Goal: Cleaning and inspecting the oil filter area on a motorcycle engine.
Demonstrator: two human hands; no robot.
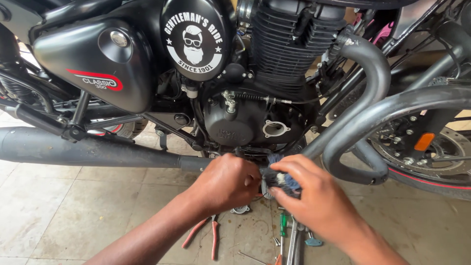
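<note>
Blue cloth (287, 182), dark and bunched, sits low in the middle of the frame, just under the black motorcycle engine (245, 118). The right hand (309, 196) grips it, fingers curled around the wad, with a small pale metal part showing inside the cloth. The left hand (225, 182) is closed into a loose fist just beside it, its fingertips meeting the same small part at the cloth's edge; what exactly it pinches is hidden.

Above the hands stands the motorcycle: a black side panel (98, 64) at upper left, a round black cover with a white emblem (194, 37) at top centre, and a grey exhaust pipe (73, 147) running along the left. Curved grey crash bars (373, 118) sweep across the right, in front of the front wheel's brake disc (422, 147).

On the tiled floor (64, 211) below the hands lie red-handled pliers (206, 235), a green-handled screwdriver (283, 225) and some spanners (293, 243).
</note>
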